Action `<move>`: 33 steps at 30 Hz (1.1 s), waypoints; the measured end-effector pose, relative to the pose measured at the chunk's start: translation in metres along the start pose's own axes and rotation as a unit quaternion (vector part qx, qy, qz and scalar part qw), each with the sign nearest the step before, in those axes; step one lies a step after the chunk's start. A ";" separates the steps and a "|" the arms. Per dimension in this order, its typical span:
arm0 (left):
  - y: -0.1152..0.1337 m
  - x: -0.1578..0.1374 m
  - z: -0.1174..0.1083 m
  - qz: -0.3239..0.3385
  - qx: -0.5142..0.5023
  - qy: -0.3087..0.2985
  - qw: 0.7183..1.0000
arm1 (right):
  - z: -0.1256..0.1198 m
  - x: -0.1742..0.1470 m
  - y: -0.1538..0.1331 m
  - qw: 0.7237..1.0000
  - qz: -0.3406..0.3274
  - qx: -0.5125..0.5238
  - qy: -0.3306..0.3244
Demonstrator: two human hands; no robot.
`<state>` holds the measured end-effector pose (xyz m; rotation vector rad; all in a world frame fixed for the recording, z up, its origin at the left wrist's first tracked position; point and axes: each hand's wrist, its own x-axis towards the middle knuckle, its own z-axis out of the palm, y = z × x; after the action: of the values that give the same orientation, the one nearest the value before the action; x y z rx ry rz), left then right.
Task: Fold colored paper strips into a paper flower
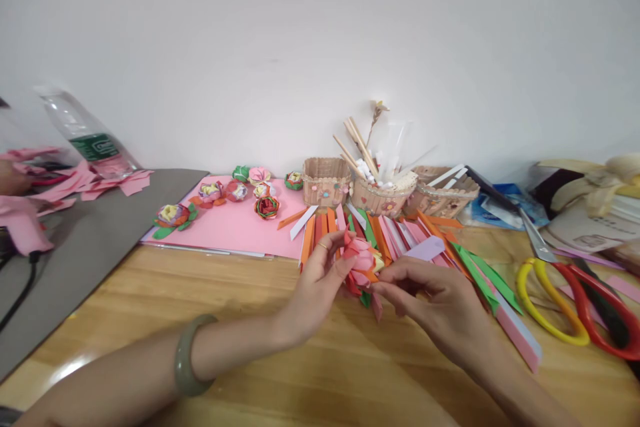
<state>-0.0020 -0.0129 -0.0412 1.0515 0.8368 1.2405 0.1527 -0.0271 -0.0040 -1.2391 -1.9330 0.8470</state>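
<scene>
My two hands met over the desk [240, 293] with one small paper flower [363, 261] between them, held just above the wood in front of me and before the fan of folded paper strips [425, 249]. My left hand [323, 273] gripped its left side, thumb across the pink petals and fingers behind, which I judge held the layers together and stopped the bloom from turning. My right hand [425, 283] was closed to a pinch at the opposite edge, thumb and forefinger by an orange petal; whether they had hold of it or only touched it, I cannot tell. That fine, fingertip hold seemed suited to thin paper, which a fuller grasp might have crushed.

The strips lay spread behind and to the right of the flower, colours side by side, probably so that each could be picked out easily. The scissors [569, 275] rested on my right, their handles turned towards me, handy for that side. Other paper flowers [267, 207] sat together on the pink sheet [225, 233], well apart from my fingers, likely to save them from being knocked. Against the wall, a decorated basket [385, 203] held thin sticks [361, 147] upright, presumably out of the way.
</scene>
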 end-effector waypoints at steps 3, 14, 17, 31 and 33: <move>0.002 -0.001 0.002 0.019 0.014 0.010 1.000 | 0.004 -0.001 -0.001 0.999 -0.028 0.001 0.020; 0.001 -0.002 0.001 -0.036 0.017 -0.007 0.999 | -0.004 0.000 0.001 0.998 -0.032 0.006 -0.045; 0.000 -0.003 0.000 -0.026 0.017 -0.008 0.999 | -0.005 -0.001 0.002 0.999 -0.034 -0.019 -0.030; 0.003 -0.007 0.000 0.003 0.034 -0.047 0.998 | -0.002 0.001 0.002 0.998 -0.046 -0.049 -0.003; 0.003 -0.006 0.000 0.009 0.034 -0.029 0.999 | -0.003 0.001 0.003 0.998 -0.055 -0.035 -0.017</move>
<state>-0.0040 -0.0188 -0.0386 1.1472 0.8319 1.1992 0.1561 -0.0249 -0.0045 -1.1533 -2.0535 0.7534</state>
